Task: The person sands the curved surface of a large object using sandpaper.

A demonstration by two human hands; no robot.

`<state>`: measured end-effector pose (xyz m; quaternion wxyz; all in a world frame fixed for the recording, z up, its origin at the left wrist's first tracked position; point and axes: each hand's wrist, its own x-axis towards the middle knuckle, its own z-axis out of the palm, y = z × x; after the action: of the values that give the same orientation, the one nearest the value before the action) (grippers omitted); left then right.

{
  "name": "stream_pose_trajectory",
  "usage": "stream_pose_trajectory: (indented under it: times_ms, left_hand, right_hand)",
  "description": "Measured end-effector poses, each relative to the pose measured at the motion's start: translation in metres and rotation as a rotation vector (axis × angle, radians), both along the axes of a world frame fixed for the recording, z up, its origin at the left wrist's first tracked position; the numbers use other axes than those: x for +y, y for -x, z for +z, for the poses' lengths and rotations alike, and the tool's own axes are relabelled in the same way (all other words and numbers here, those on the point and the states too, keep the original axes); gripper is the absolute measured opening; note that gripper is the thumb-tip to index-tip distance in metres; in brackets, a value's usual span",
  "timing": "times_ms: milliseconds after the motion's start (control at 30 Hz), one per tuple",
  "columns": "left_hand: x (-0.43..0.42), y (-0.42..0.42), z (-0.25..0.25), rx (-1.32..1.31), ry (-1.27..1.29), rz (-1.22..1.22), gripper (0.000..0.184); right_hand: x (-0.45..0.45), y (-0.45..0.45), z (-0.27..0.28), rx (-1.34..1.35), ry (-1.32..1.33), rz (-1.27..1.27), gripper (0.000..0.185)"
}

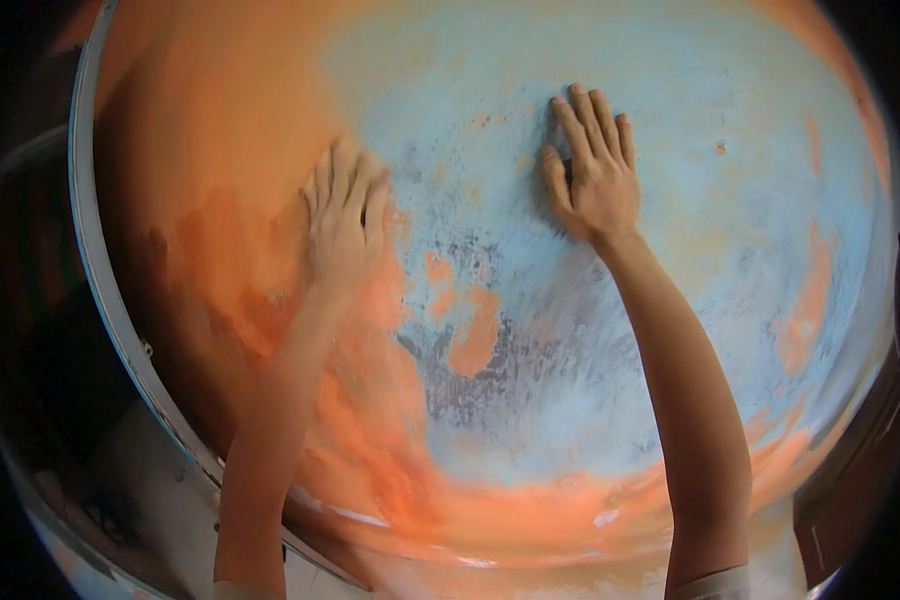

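Before me is a large curved panel, like a vehicle's body panel, with a worn light blue-grey area bordered by orange. Flat on the orange part, near its border with the blue, rests my left hand; its fingers are extended and slightly smeared by motion. My right hand lies palm down on the blue area, higher up and to the right, with fingers stretched and thumb apart. Neither hand holds anything. Dark scuffs and small orange spots mark the surface between them.
A pale curved edge strip runs down the panel's left side, with dark space beyond it. Light flooring shows at the lower left. A brown object stands at the lower right, its kind unclear.
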<state>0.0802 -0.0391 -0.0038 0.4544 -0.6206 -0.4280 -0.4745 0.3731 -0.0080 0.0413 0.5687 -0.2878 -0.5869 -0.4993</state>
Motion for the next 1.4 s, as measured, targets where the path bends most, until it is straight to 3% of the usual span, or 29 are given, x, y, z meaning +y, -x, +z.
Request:
stream_pose_trajectory:
  times_ms: [100,167,200,300,333,367,433,467,567,633,700,767,833,900,1067,1167,1233,1300,1333,1400]
  left_hand:
    - [0.001,-0.012,-0.006,-0.135,-0.095,-0.125,0.044]
    - [0.010,-0.008,-0.055,0.232,0.045,0.235,0.046]
    - [0.012,-0.003,-0.094,0.329,0.075,0.045,0.046]
    - [0.004,0.020,-0.123,0.493,0.204,-0.150,0.045]
    - [0.003,0.025,-0.120,0.550,0.306,-0.154,0.044]
    - [0.007,0.023,-0.096,0.495,0.465,0.092,0.042]
    - [0.009,0.020,-0.040,0.306,0.299,0.180,0.038]
    - [0.007,0.021,-0.021,0.180,-0.021,0.022,0.037]
    - [0.005,0.010,0.015,0.109,-0.084,0.051,0.039]
    - [0.017,0.003,0.006,-0.021,-0.118,-0.160,0.041]
    - [0.011,-0.003,-0.042,0.335,0.048,0.479,0.043]
    - [0.020,0.007,-0.115,0.393,0.048,-0.099,0.044]
    - [0.005,0.014,-0.126,0.364,0.052,-0.114,0.045]
    - [0.010,0.018,-0.109,0.280,0.079,-0.057,0.044]
    - [0.006,-0.009,0.029,-0.050,-0.142,0.021,0.045]
    - [0.018,-0.017,0.025,-0.141,-0.210,-0.134,0.047]
    - [0.018,-0.017,-0.026,0.003,-0.127,0.008,0.050]
    - [0.009,-0.029,-0.084,-0.039,0.283,-0.017,0.055]
    - [0.006,-0.023,-0.102,-0.032,0.282,-0.016,0.055]
    - [0.003,-0.002,-0.120,0.284,0.051,-0.105,0.050]
  right_hand:
    - [0.003,0.000,-0.002,0.012,-0.004,-0.017,0.051]
    - [0.002,0.000,-0.002,0.024,0.005,-0.013,0.051]
    - [0.001,0.000,-0.002,0.021,0.003,-0.007,0.051]
    - [0.001,0.001,-0.003,0.028,-0.012,-0.001,0.050]
    - [0.002,0.001,-0.002,0.025,-0.019,0.002,0.050]
    - [0.002,0.001,-0.001,0.021,-0.021,0.002,0.050]
    - [0.000,0.001,-0.002,0.022,-0.029,0.011,0.049]
    - [0.000,0.001,-0.003,0.020,-0.020,0.014,0.049]
    - [0.002,0.000,-0.002,0.012,-0.041,-0.010,0.049]
    - [0.002,0.001,-0.002,0.018,-0.042,-0.002,0.049]
    - [0.003,-0.001,-0.001,0.018,-0.044,0.007,0.048]
    - [0.003,0.001,-0.003,0.017,-0.047,0.018,0.048]
    - [0.002,0.000,-0.001,0.020,-0.045,-0.007,0.048]
    - [-0.001,0.000,-0.001,0.028,-0.051,-0.006,0.048]
    - [0.001,0.000,-0.001,0.013,-0.053,-0.007,0.047]
    - [0.004,-0.001,-0.001,0.014,-0.062,0.003,0.047]
    - [0.002,-0.001,0.000,0.018,-0.057,0.008,0.047]
    - [0.003,0.000,-0.004,0.028,-0.046,0.016,0.048]
    - [0.003,0.000,-0.004,0.026,-0.055,0.004,0.048]
    - [0.003,-0.001,0.000,0.016,-0.073,-0.012,0.048]
